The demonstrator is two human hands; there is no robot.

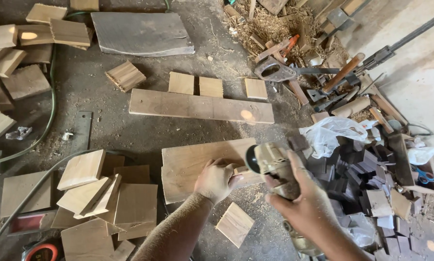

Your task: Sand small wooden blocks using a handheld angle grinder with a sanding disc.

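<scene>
Dusty workshop floor, wood offcuts all around us.
Our left hand (216, 180) pinches a small block (246, 176) right beside the grinder (275, 166) our right hand (301, 205) clasps; a slip risks fingers.

Angle grinder (275, 166) over pale wooden board (192, 164)
Dusty grinder tilted, disc facing left; board lying flat on grey floor.

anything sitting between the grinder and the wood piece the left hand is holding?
Nothing visible. The left hand grips a small wood piece on top of the wide board, and the angle grinder in the right hand is right beside it, disc end toward the piece.
</scene>
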